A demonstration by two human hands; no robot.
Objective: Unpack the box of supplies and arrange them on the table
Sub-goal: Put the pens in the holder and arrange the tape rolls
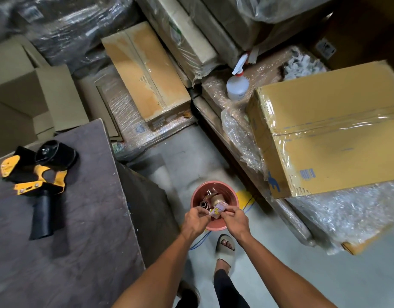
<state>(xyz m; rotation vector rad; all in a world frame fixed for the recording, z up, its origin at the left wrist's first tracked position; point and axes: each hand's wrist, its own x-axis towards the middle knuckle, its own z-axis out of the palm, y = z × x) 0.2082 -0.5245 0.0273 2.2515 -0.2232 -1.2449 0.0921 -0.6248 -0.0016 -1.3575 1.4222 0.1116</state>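
Head view shows both hands low over a pink bucket that stands on the floor, just beside the dark table. The left hand and the right hand are close together, and each one pinches an end of a small pink and yellow packet above the bucket's mouth. Inside the bucket I see tape rolls and some other small pieces, but they are not clear. On the table lies a yellow and black tape dispenser. To do this step well, I think the person should keep the pinch firm on both ends, lift the packet straight up past the rim, and then carry it left to a bare part of the table, apart from the dispenser, so the supplies lie in order.
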